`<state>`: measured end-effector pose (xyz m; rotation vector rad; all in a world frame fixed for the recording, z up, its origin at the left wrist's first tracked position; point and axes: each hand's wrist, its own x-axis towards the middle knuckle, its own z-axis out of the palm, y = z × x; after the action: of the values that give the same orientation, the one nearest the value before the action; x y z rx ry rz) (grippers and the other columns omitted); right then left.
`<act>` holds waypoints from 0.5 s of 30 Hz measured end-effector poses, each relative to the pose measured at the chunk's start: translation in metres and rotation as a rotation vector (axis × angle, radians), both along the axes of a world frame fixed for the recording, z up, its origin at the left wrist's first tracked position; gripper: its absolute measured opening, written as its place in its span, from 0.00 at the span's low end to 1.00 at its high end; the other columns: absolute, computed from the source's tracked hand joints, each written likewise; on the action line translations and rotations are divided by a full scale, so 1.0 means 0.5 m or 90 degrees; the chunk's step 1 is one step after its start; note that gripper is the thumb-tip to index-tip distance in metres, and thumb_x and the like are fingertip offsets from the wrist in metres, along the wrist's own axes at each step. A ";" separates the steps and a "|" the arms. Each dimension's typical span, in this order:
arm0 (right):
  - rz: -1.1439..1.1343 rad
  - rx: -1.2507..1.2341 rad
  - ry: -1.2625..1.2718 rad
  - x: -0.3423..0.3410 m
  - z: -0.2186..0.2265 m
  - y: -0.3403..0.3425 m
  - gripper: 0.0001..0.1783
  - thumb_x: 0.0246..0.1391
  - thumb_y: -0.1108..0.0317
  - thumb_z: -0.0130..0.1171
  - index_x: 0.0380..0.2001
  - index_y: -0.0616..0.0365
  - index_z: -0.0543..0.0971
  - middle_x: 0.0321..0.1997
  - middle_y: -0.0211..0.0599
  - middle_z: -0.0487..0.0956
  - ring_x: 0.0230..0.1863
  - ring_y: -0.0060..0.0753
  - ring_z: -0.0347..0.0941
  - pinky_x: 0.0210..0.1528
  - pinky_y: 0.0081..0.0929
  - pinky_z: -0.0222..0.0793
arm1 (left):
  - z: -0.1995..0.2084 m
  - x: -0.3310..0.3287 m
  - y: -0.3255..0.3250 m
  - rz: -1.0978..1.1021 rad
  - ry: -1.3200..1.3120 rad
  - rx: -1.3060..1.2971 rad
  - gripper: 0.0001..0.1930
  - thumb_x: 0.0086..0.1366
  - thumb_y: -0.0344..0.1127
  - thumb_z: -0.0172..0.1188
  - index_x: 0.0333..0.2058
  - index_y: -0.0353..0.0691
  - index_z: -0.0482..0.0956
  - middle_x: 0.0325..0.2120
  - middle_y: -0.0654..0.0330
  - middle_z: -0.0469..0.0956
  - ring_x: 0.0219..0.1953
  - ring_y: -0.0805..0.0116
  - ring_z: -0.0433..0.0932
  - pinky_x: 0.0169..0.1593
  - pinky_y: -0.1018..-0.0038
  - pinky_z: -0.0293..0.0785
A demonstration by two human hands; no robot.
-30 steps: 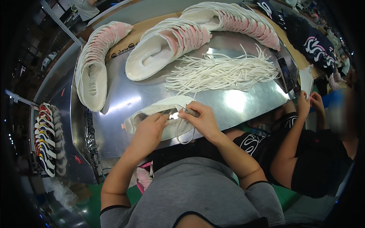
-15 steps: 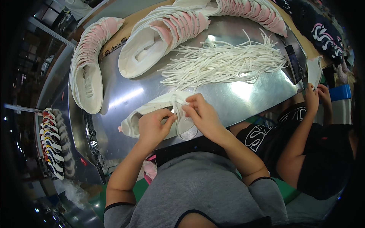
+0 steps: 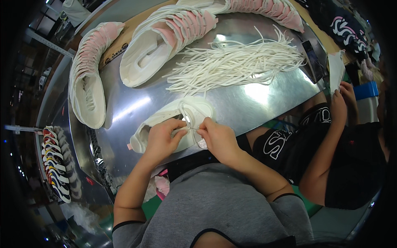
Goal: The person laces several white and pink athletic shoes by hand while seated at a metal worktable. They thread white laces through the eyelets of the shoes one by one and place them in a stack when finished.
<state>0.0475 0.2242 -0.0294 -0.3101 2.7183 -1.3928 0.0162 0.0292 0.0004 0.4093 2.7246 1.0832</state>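
Pinching a white lace [image 3: 188, 124] between fingertips, the left hand [image 3: 162, 138] and right hand [image 3: 217, 138] work over a white shoe upper [image 3: 173, 120] lying at the near edge of the steel worktop [image 3: 248, 99]. Loose white laces [image 3: 235, 64] lie heaped toward the far edge.

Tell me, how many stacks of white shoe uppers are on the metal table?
3: one stack at the left edge, one in the middle, one along the top, partly cut off.
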 end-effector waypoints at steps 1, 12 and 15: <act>0.000 0.072 0.049 0.002 0.005 -0.003 0.08 0.60 0.66 0.56 0.34 0.58 0.71 0.27 0.42 0.78 0.29 0.47 0.78 0.30 0.40 0.71 | 0.001 0.005 -0.001 -0.029 -0.006 0.014 0.09 0.59 0.35 0.63 0.37 0.38 0.82 0.33 0.52 0.82 0.36 0.52 0.80 0.39 0.65 0.74; 0.038 -0.010 -0.072 0.023 0.065 0.070 0.15 0.54 0.61 0.65 0.42 0.54 0.75 0.30 0.39 0.81 0.31 0.33 0.80 0.32 0.30 0.74 | 0.005 0.068 -0.027 -0.038 0.196 -0.070 0.09 0.57 0.29 0.63 0.38 0.38 0.78 0.27 0.55 0.79 0.30 0.51 0.79 0.33 0.61 0.74; -0.166 -0.129 0.004 -0.012 0.068 0.137 0.19 0.51 0.64 0.70 0.43 0.58 0.74 0.32 0.30 0.79 0.31 0.21 0.75 0.33 0.21 0.71 | 0.012 0.085 -0.050 -0.123 0.296 -0.066 0.11 0.55 0.27 0.67 0.38 0.37 0.79 0.26 0.55 0.80 0.28 0.52 0.80 0.32 0.63 0.74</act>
<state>0.0416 0.2925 0.0045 0.0336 2.7033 -1.7393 0.0585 0.0044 0.0065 0.9934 3.0268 0.8792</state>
